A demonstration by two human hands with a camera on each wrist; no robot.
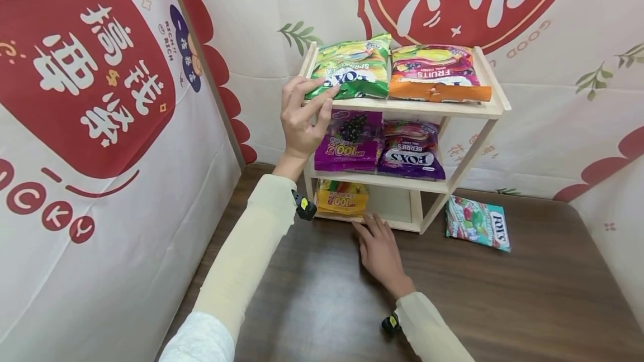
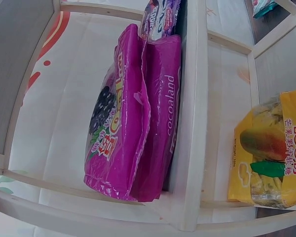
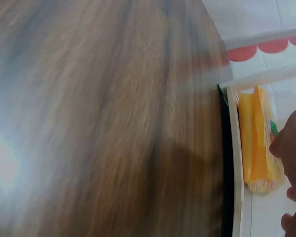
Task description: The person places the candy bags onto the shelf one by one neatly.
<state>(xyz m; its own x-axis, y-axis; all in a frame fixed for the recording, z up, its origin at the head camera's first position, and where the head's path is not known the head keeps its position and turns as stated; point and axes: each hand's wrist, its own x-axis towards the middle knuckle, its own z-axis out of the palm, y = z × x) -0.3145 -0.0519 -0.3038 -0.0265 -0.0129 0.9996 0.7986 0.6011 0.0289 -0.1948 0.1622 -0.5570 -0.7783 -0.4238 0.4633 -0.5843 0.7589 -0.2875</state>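
A small three-tier wooden rack (image 1: 443, 186) holds candy bags. At its top left corner my left hand (image 1: 302, 122) rests its fingers on the front of a green candy bag (image 1: 352, 66). An orange and purple bag (image 1: 437, 71) lies beside that one. On the middle tier sit a magenta grape candy bag (image 2: 118, 123) and a dark purple bag (image 1: 412, 149). My right hand (image 1: 379, 256) reaches toward the bottom tier, fingers extended near its front edge. A yellow mango candy bag (image 1: 342, 197) lies there, left of the fingertips.
On the brown wooden table (image 1: 553, 295), right of the rack, lies a teal candy bag (image 1: 478, 222). Printed white cloth walls (image 1: 261, 15) stand behind and at both sides.
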